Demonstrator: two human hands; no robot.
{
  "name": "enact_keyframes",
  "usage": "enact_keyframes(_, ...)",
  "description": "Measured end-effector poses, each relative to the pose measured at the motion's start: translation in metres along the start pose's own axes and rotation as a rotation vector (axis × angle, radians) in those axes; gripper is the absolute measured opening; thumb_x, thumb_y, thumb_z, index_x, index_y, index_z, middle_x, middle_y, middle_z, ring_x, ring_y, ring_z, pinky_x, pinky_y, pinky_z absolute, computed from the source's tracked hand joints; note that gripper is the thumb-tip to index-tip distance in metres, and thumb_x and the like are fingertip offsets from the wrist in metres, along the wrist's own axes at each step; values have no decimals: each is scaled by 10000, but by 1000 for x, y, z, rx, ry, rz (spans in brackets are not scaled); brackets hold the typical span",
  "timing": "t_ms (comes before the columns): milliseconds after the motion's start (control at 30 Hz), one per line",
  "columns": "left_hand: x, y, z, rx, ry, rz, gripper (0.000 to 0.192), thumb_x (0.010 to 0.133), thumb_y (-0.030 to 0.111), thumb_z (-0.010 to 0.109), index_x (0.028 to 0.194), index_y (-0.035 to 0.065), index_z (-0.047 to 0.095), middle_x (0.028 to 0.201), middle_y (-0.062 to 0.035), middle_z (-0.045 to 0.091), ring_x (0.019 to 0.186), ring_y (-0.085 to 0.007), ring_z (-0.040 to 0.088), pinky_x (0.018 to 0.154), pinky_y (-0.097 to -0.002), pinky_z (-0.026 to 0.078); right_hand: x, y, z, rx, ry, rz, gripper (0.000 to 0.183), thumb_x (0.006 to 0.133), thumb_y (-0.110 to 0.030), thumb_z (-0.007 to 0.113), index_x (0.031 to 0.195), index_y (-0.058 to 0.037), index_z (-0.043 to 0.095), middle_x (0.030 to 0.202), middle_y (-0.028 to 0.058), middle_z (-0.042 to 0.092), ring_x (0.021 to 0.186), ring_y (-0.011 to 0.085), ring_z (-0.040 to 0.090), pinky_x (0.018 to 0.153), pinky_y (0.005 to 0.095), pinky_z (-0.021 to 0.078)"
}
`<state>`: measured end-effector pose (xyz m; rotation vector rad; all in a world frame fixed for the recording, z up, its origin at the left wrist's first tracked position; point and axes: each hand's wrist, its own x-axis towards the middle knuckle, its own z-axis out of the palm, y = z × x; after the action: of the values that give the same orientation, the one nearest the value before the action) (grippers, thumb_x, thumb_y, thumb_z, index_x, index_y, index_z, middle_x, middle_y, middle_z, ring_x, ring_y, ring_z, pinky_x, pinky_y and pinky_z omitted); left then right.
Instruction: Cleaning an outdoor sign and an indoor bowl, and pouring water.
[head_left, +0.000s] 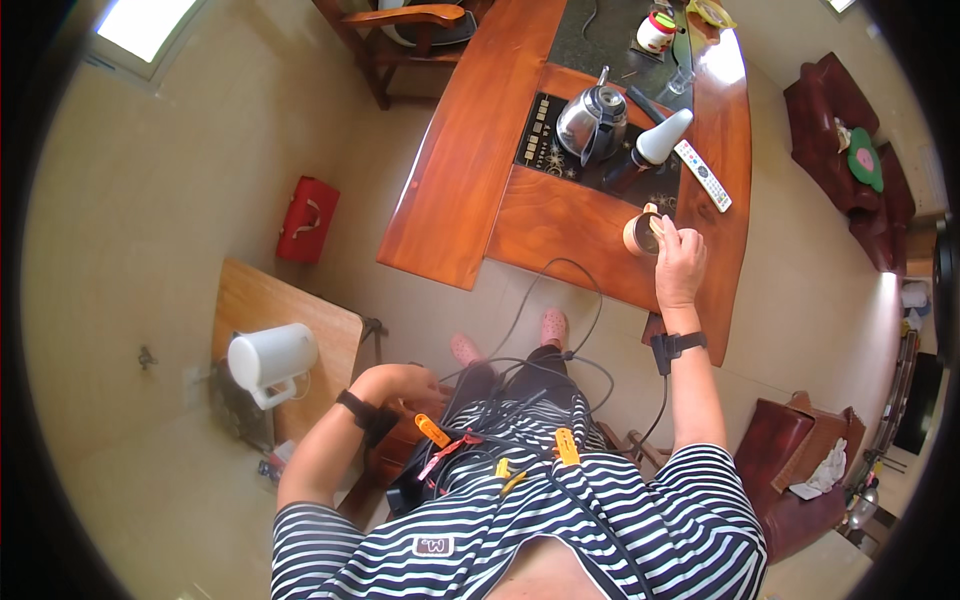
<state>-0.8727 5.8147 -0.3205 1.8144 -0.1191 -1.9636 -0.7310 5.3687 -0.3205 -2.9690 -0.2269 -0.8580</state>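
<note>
My right hand (679, 259) reaches over the wooden table and pinches a small light-coloured piece, perhaps a spoon or biscuit, at the mouth of an orange-beige mug (632, 234) with dark contents. Behind the mug, a steel kettle (582, 124) rests on a black induction hob (534, 142). A dark bottle-like object with a pale grey cone-shaped top (664, 137) stands or lies beside it; which one is unclear. A white remote control (703, 176) is to the right. My left hand (409, 384) hangs low near my lap, its fingers partly hidden; I cannot tell whether it holds anything.
Black cables (592, 360) loop across my lap and below the table (559, 225). A white electric kettle (274, 356) stands on a side table (330, 330) at left. A red box (308, 220) is by the wall, a wooden armchair (405, 16) at the top, dark red sofas (825, 142) at right.
</note>
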Motion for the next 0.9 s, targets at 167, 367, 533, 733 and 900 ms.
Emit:
enact_keyframes(167,2,-5,9,-39,-16,-68,348,923,344,582,1028,31,692,833,-23,673,762,-157,614,695,-298,511,-6,3,9,-12,6,-121,374,862,-81,643,1229,-152,662,896,24,554,867,209,570,776,369,486)
enact_keyframes(367,-1,0,1,43,86,244,356,947,332,563,1065,16,678,888,-36,677,764,-160,619,690,-297,522,-27,3,19,-50,-35,-206,445,841,-172,707,1282,-162,643,861,36,510,850,221,546,757,380,462)
enact_keyframes(533,13,-4,1,55,151,169,384,967,311,543,1162,2,662,914,-50,690,778,-163,638,694,-296,544,-39,1,23,-46,-94,-219,523,820,-257,737,1314,-135,617,983,36,563,900,213,557,813,374,482)
enact_keyframes(733,17,0,0,262,174,451,439,965,321,558,1264,6,621,1055,-107,722,931,-200,689,802,-318,555,-39,8,25,-38,-103,-194,574,818,-276,743,1345,-111,585,1154,69,587,1019,246,565,874,395,474)
enact_keyframes(900,28,4,-4,229,243,593,439,966,284,564,1311,15,599,1248,-154,668,1133,-276,630,986,-353,486,-35,13,12,84,-87,-181,443,883,-165,692,1310,-79,614,1120,75,593,998,257,575,858,397,477)
